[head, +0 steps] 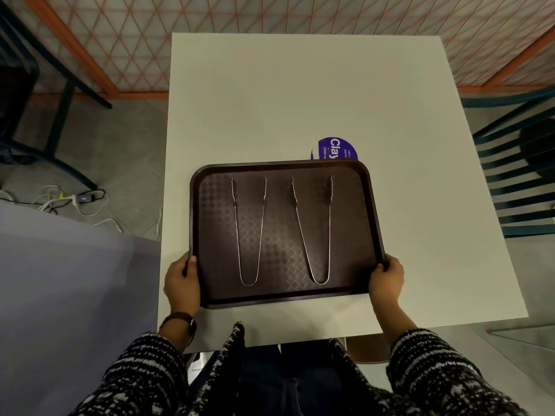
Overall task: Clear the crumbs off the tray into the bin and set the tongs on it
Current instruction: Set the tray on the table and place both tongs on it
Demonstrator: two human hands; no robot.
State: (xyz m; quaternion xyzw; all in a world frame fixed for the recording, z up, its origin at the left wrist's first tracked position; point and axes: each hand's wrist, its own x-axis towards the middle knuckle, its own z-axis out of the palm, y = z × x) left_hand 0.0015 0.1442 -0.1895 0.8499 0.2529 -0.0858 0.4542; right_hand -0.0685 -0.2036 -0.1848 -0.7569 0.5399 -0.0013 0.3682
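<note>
Tongs (249, 229) and second tongs (313, 229) lie on the tray (374, 217); left hand (181, 283) and right hand (387, 280) grip its near corners; best kept level, set down gently.

White table (300, 94) stands square in view. On it lies a purple sticker (338, 148), partly covered. Left of the table: dark chair frame (57, 115), white cables (54, 202) and a black adapter (85, 198) on the grey floor (132, 145). Right of the table: teal slatted chair (516, 175). Beyond the table: orange lattice screen (210, 16).
</note>
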